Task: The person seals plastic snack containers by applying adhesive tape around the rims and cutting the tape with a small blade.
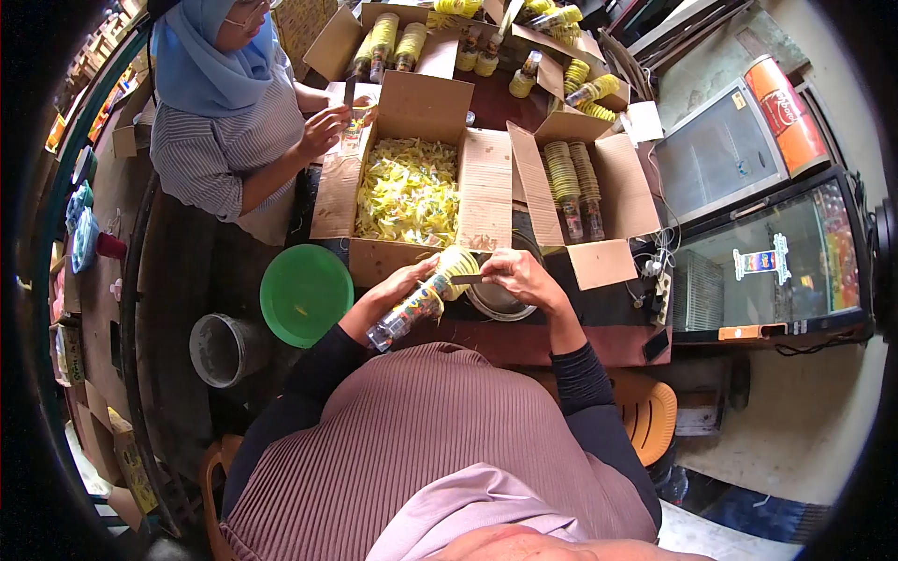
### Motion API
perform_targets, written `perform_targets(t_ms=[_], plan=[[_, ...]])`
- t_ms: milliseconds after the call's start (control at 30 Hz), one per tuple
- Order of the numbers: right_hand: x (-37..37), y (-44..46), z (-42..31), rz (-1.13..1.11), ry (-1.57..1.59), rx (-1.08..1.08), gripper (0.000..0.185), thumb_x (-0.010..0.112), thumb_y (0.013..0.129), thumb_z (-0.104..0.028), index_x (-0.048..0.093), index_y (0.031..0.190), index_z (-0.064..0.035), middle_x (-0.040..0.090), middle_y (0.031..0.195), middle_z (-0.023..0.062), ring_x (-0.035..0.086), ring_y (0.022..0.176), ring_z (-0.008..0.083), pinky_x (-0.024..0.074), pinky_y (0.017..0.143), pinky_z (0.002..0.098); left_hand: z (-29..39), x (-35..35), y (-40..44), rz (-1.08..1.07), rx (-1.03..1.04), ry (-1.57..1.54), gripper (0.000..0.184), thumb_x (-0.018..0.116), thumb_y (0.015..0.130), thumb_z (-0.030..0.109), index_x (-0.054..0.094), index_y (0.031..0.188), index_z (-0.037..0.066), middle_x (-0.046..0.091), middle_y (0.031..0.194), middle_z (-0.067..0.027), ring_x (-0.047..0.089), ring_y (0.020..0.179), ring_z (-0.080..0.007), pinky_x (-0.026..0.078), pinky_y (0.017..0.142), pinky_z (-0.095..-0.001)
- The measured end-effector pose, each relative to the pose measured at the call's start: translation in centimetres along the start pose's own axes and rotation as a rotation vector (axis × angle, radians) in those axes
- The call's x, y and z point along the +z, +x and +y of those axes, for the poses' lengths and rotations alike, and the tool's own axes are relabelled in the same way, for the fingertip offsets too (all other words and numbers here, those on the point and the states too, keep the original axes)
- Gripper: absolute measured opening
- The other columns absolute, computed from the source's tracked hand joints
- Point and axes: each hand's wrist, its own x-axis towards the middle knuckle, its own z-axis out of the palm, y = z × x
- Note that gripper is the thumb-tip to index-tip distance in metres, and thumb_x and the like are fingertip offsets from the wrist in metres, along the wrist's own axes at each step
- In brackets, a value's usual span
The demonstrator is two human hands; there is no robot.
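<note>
My left hand (404,285) is wrapped round a slanting stack of printed plastic cups (412,310). The stack has a clear end at the lower left and yellow rims at the upper right. Between the fingers of my right hand (519,278) is a flat, dark knife-like blade (466,279), whose tip lies against the yellow rims. Just beyond my hands stands an open cardboard box (482,187) full of yellow and whitish strips (407,192). A round pail (500,301) sits under my right hand, partly hidden by it.
A green basin (306,295) and a grey bucket (217,351) stand at left. Rimmed cup stacks (572,187) fill part of another box (617,192). Across the table, a person in a striped top (215,150) holds a dark blade (350,91). A glass-fronted cooler (767,266) is at right.
</note>
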Motion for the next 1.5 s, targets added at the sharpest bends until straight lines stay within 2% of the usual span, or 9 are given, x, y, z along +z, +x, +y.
perform_targets(t_ms=[100, 300, 633, 900, 933, 1100, 1300, 1400, 1500], plan=[[-0.6, -0.3, 0.3, -0.039, -0.133, -0.137, 0.012, 0.069, 0.079, -0.005, 0.067, 0.09, 0.0002, 0.063, 0.079, 0.0125, 0.062, 0.073, 0.0232, 0.0489, 0.066, 0.0334, 1.0, 0.4, -1.0, 0.011, -0.04, 0.076, 0.055, 0.04, 0.098, 0.047, 0.05, 0.127, 0.001, 0.067, 0.093, -0.0104, 0.063, 0.061, -0.0169, 0.053, 0.052, -0.0291], [-0.3, -1.0, -0.6, 0.062, 0.065, 0.058, 0.012, 0.069, 0.078, -0.004, 0.068, 0.089, -0.0006, 0.064, 0.08, 0.0121, 0.062, 0.075, 0.0236, 0.0496, 0.07, 0.0331, 2.1, -0.5, -1.4, 0.092, 0.051, -0.092, 0.056, 0.039, 0.099, 0.047, 0.046, 0.131, 0.001, 0.066, 0.09, -0.0123, 0.064, 0.061, -0.0184, 0.056, 0.055, -0.0326], [0.9, 0.8, -0.6, 0.129, -0.064, -0.069, 0.011, 0.067, 0.08, -0.006, 0.067, 0.089, -0.0012, 0.064, 0.082, 0.0127, 0.063, 0.077, 0.0264, 0.0495, 0.07, 0.0342, 2.1, 0.0, -1.6, 0.114, 0.0, 0.025, 0.055, 0.038, 0.099, 0.047, 0.043, 0.136, 0.006, 0.065, 0.089, -0.0124, 0.064, 0.06, -0.0194, 0.057, 0.053, -0.0326], [0.3, 0.1, -0.7, 0.068, 0.071, 0.055, 0.012, 0.068, 0.08, -0.005, 0.068, 0.091, -0.0019, 0.064, 0.083, 0.0112, 0.063, 0.078, 0.0247, 0.0494, 0.07, 0.033, 2.7, -1.4, -1.7, -0.016, 0.018, -0.133, 0.053, 0.035, 0.101, 0.042, 0.049, 0.125, -0.003, 0.066, 0.098, -0.0166, 0.068, 0.077, -0.0241, 0.059, 0.064, -0.0375], [0.3, 0.3, -0.7, 0.107, 0.069, 0.023, 0.012, 0.068, 0.08, -0.005, 0.068, 0.092, -0.0018, 0.064, 0.082, 0.0107, 0.063, 0.078, 0.0236, 0.0493, 0.07, 0.0325, 2.5, -1.2, -1.4, 0.02, -0.002, -0.173, 0.059, 0.036, 0.099, 0.048, 0.043, 0.133, 0.001, 0.066, 0.096, -0.0159, 0.068, 0.064, -0.0221, 0.058, 0.05, -0.0344], [0.7, 0.8, -0.8, 0.105, 0.089, -0.074, 0.011, 0.068, 0.082, -0.005, 0.067, 0.091, -0.0003, 0.062, 0.082, 0.0091, 0.061, 0.075, 0.0202, 0.0484, 0.069, 0.0306, 1.7, -1.1, -0.9, 0.037, 0.004, -0.133, 0.056, 0.037, 0.099, 0.047, 0.041, 0.135, 0.004, 0.067, 0.097, -0.0159, 0.069, 0.064, -0.0225, 0.058, 0.047, -0.0327], [0.0, 0.4, -0.5, 0.031, 0.007, -0.127, 0.012, 0.071, 0.078, -0.004, 0.067, 0.09, -0.0024, 0.06, 0.08, 0.0085, 0.06, 0.074, 0.0193, 0.0477, 0.066, 0.0299, 0.2, -2.0, -0.8, -0.163, 0.02, -0.124, 0.053, 0.035, 0.102, 0.04, 0.033, 0.143, 0.008, 0.059, 0.119, -0.0119, 0.066, 0.085, -0.0164, 0.057, 0.064, -0.03], [-0.3, -0.2, -0.9, 0.082, 0.037, -0.161, 0.012, 0.071, 0.078, -0.003, 0.068, 0.09, -0.0036, 0.06, 0.079, 0.0066, 0.06, 0.073, 0.0181, 0.0478, 0.066, 0.0289, 0.9, -0.3, -1.4, -0.151, 0.177, -0.095, 0.052, 0.037, 0.1, 0.044, 0.047, 0.127, 0.002, 0.065, 0.098, -0.0125, 0.066, 0.079, -0.0203, 0.055, 0.067, -0.0331], [-0.2, -1.5, -0.5, 0.166, 0.135, -0.093, 0.014, 0.07, 0.077, 0.002, 0.069, 0.09, -0.0043, 0.061, 0.082, 0.0047, 0.059, 0.074, 0.0151, 0.0479, 0.067, 0.0272, 2.1, 0.3, -1.7, -0.143, 0.283, -0.12, 0.053, 0.041, 0.098, 0.045, 0.047, 0.128, 0.002, 0.064, 0.102, -0.0129, 0.065, 0.086, -0.0216, 0.054, 0.074, -0.0352]])
